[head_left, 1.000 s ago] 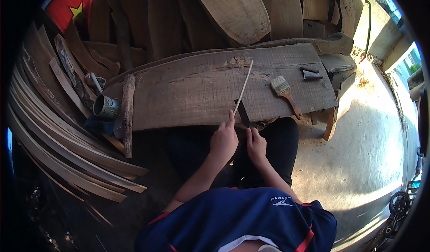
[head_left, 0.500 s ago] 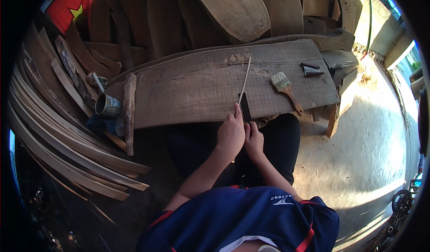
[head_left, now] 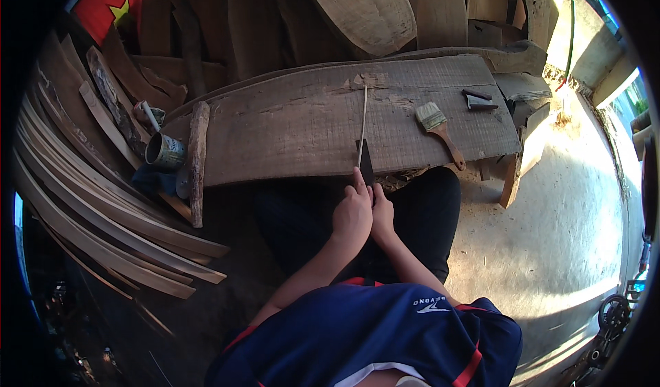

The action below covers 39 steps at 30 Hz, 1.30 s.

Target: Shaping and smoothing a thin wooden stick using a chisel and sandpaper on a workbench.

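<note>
My left hand [head_left: 353, 212] is closed around a thin pale wooden stick [head_left: 364, 115], its index finger laid along it. The stick's far part stretches over a rough wooden plank [head_left: 289, 136]. Close beside it, my right hand [head_left: 383, 215] grips a dark flat-bladed knife [head_left: 365, 161], the handle hidden in the fingers. The blade points away from me, alongside the stick over the plank's near edge. Both hands sit above my lap, nearly touching. To their right on the plank lie a paintbrush [head_left: 438, 129] with a wooden handle and a small dark-handled metal tool [head_left: 480, 100].
A short log piece [head_left: 199, 163] crosses the plank's left end, beside a can [head_left: 165, 152]. Curved wooden strips [head_left: 117, 229] fan out at the left. Boards [head_left: 251, 36] lean at the back, near a red flag [head_left: 103, 9]. Concrete floor [head_left: 529, 263] lies at the right.
Both hands have shifted slightly left. The stick's far end has swung left, and the knife blade has moved left with it.
</note>
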Each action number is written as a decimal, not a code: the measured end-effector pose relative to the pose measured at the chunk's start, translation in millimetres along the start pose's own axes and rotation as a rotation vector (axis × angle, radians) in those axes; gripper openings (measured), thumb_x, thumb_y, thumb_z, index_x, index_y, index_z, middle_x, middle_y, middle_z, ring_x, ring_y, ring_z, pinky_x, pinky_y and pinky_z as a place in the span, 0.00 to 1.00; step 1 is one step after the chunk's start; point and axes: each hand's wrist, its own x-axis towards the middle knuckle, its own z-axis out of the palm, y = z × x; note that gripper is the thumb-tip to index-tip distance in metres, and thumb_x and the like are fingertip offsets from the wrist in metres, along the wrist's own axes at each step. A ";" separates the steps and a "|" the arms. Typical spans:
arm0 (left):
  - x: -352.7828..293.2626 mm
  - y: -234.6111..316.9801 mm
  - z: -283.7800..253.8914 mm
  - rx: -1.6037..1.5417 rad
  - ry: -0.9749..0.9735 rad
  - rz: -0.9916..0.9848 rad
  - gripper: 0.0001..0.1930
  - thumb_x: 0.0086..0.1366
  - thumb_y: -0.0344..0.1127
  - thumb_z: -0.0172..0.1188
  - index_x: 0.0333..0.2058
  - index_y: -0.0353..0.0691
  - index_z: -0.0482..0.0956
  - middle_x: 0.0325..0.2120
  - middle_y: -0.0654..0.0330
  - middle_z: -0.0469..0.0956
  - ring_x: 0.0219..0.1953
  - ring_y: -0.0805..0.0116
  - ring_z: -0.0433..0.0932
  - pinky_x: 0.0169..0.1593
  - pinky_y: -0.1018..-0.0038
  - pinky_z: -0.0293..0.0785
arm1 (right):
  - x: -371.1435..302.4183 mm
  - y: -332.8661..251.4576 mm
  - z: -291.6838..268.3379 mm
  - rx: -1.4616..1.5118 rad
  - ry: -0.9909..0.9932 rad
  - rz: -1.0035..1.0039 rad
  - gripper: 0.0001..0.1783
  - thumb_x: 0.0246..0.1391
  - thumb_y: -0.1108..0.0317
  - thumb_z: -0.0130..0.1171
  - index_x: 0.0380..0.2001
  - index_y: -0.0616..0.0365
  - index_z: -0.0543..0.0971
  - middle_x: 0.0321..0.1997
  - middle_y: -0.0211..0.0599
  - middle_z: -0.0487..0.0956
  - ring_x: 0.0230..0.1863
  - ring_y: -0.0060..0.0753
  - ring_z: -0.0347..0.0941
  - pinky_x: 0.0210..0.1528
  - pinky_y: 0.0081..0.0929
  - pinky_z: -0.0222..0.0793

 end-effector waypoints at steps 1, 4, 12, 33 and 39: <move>-5.1 0.0 3.9 0.011 -0.005 -0.018 0.31 0.59 0.32 0.47 0.59 0.29 0.48 0.27 0.47 0.71 0.25 0.57 0.78 0.28 0.71 0.77 | -0.8 -2.6 -0.2 0.000 -0.003 -0.001 0.12 0.57 0.61 0.45 0.28 0.60 0.67 0.19 0.56 0.71 0.24 0.60 0.69 0.22 0.47 0.61; -25.4 -2.2 9.2 0.011 -0.039 0.012 0.31 0.59 0.31 0.47 0.59 0.29 0.47 0.27 0.46 0.71 0.25 0.56 0.78 0.28 0.71 0.77 | 2.7 -3.4 -1.1 -0.031 -0.014 0.019 0.13 0.58 0.60 0.44 0.28 0.59 0.67 0.20 0.56 0.72 0.25 0.62 0.69 0.23 0.48 0.61; -68.1 -14.5 -6.1 -0.186 -0.012 0.077 0.31 0.56 0.28 0.50 0.59 0.36 0.52 0.25 0.49 0.71 0.24 0.54 0.75 0.27 0.65 0.74 | 13.9 -1.0 -6.3 0.011 0.067 -0.063 0.14 0.59 0.61 0.43 0.27 0.60 0.66 0.20 0.55 0.72 0.27 0.61 0.69 0.24 0.48 0.61; 10.8 -3.6 18.4 -0.007 0.041 0.040 0.30 0.60 0.33 0.47 0.59 0.33 0.50 0.25 0.47 0.71 0.24 0.54 0.77 0.27 0.67 0.76 | 7.0 6.6 4.3 0.118 -0.066 -0.052 0.17 0.59 0.59 0.41 0.25 0.63 0.64 0.22 0.61 0.71 0.28 0.65 0.68 0.24 0.48 0.61; -49.0 -11.8 29.4 -0.025 0.034 0.125 0.30 0.57 0.28 0.48 0.58 0.31 0.51 0.24 0.48 0.71 0.22 0.57 0.77 0.24 0.69 0.76 | 19.4 -1.2 -0.6 0.073 -0.032 -0.056 0.16 0.60 0.60 0.40 0.25 0.63 0.65 0.21 0.59 0.71 0.27 0.64 0.68 0.23 0.49 0.61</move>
